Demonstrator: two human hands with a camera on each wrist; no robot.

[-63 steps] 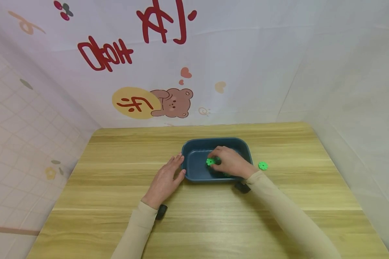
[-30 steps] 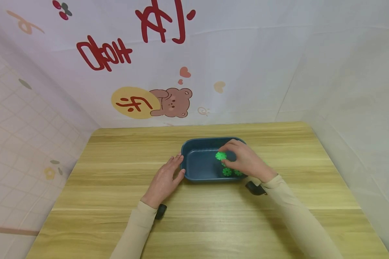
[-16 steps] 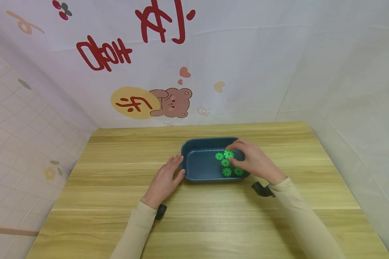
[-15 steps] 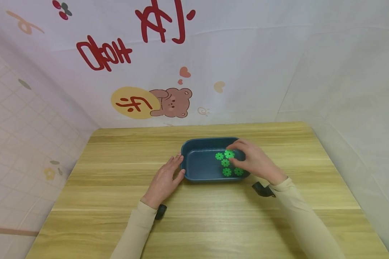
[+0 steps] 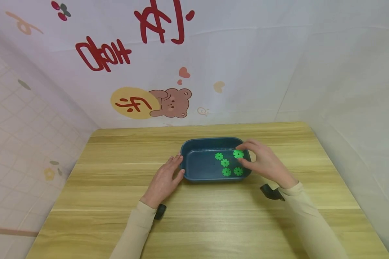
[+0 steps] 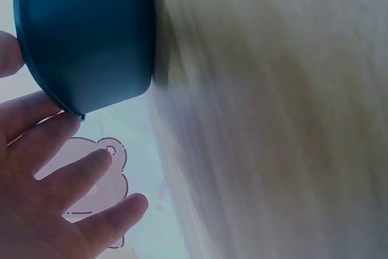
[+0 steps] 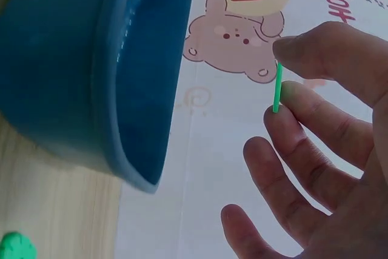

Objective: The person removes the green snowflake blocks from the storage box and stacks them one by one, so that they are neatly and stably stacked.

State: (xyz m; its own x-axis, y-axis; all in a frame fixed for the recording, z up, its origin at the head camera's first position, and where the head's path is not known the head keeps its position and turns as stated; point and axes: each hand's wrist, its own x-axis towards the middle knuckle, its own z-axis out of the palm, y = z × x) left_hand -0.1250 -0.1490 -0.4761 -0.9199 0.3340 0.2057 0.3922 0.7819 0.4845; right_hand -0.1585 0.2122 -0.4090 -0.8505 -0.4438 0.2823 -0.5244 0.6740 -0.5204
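My right hand pinches a green notched snowflake disc between thumb and fingertips, over the right end of a dark blue rectangular bin. In the right wrist view, that held disc shows edge-on as a thin green strip. Several like discs lie flat on the bin's floor, toward its right half. At the bin's left end my left hand lies with fingers extended, fingertips touching the wall and rim. The left wrist view shows these fingers spread beside the bin.
Another green disc lies on the table outside the bin; in the head view the right hand hides it. The wooden table meets a white cloth backdrop printed with a bear. Each wrist carries a black camera mount.
The right hand has moved right across the bin with the snowflake disc pinched in it, uncovering the discs on the floor. The left hand has kept its place at the bin's left end.
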